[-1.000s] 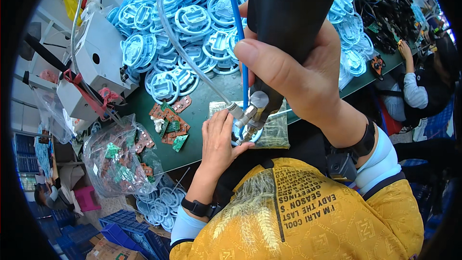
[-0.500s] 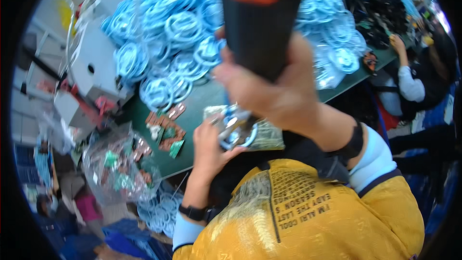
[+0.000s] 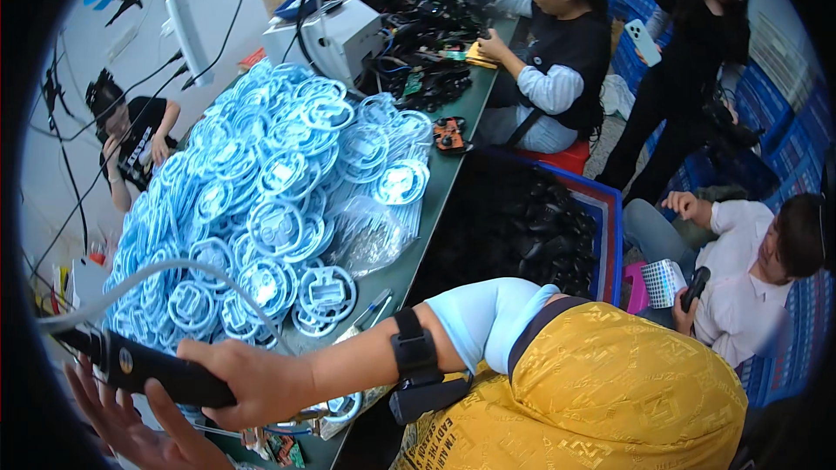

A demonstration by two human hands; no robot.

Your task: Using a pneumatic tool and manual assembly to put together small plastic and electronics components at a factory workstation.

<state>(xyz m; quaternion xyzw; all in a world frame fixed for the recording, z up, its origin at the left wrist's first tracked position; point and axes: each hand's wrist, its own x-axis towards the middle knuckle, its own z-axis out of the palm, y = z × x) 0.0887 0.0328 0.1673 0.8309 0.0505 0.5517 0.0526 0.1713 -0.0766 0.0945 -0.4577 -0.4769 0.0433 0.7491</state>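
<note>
My right hand [image 3: 252, 374] is wrapped round a black corded hand tool [image 3: 165, 372], which looks like an electric screwdriver. It lies nearly level, its grey cable [image 3: 165, 270] arching over the pile. Close beneath it, my left hand [image 3: 144, 426] is raised with fingers spread, holding nothing; part of it is cut off by the dark rim. Beyond my right forearm, a light-blue plastic ring [image 3: 341, 406] shows on the bench beside small green and brown circuit boards [image 3: 286, 450]. A large heap of light-blue plastic rings [image 3: 279, 174] covers the green table [image 3: 453, 191].
A clear plastic bag [image 3: 370, 235] lies by the heap. Behind it stand a white box-like machine [image 3: 344, 39] and piles of black parts [image 3: 418, 0]. A blue-rimmed crate [image 3: 616, 235] holds black parts. Several people sit or stand around, one at the table [image 3: 557, 61].
The view has swung toward the right and up. My left hand has come off the light-blue ring and opened. My right hand has brought the tool down from upright to nearly level.
</note>
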